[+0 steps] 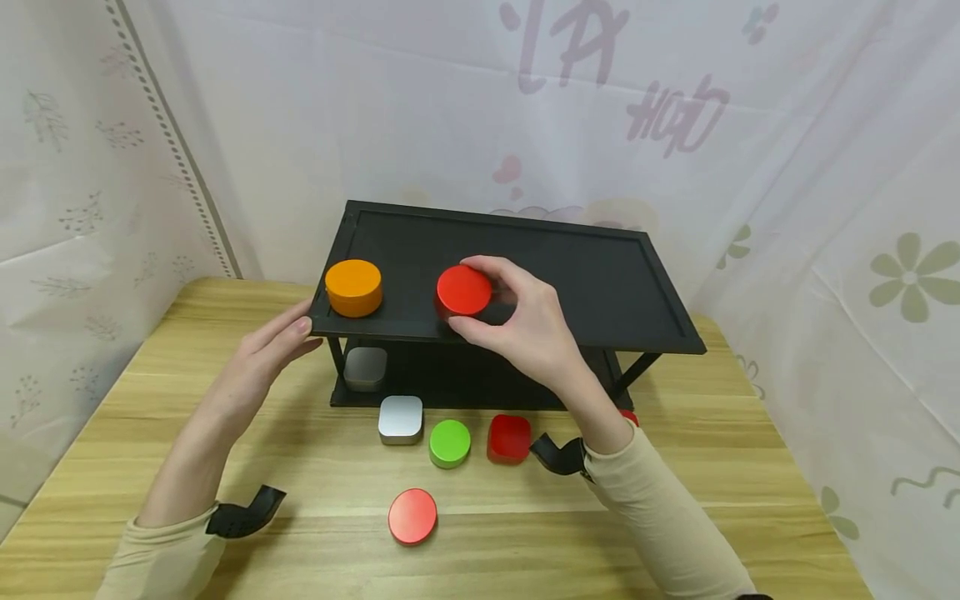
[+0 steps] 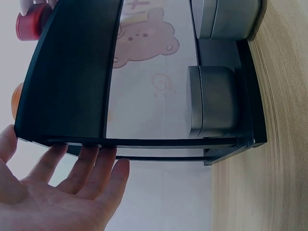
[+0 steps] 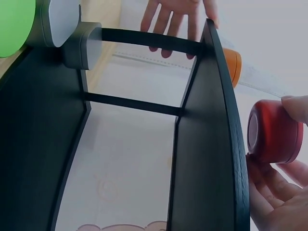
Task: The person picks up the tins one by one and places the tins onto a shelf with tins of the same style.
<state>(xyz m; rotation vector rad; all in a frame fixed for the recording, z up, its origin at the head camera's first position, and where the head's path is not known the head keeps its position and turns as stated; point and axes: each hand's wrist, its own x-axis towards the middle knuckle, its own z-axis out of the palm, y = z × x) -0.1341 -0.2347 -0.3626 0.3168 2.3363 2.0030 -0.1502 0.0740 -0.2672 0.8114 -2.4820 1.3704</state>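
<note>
My right hand point(image 1: 528, 321) pinches a round red tin point(image 1: 463, 290) between thumb and fingers, over the top board of a black two-tier shelf point(image 1: 570, 283). In the right wrist view a narrow gap shows between the tin's base point(image 3: 253, 129) and the board. At the shelf's left end, my left hand point(image 1: 266, 350) touches the top board's edge with its fingers extended; the left wrist view shows the fingertips point(image 2: 91, 159) against the side. Close to that hand, a round orange tin point(image 1: 353, 288) stands on the top board's left part.
A grey square tin point(image 1: 365, 369) sits on the lower tier at left. Before the shelf on the wooden table point(image 1: 300, 558) stand a silver square tin point(image 1: 401, 419), a green round tin point(image 1: 450, 442), a red square tin point(image 1: 509, 439) and a red round tin point(image 1: 412, 516). Another red piece point(image 1: 630, 416) shows behind the right forearm.
</note>
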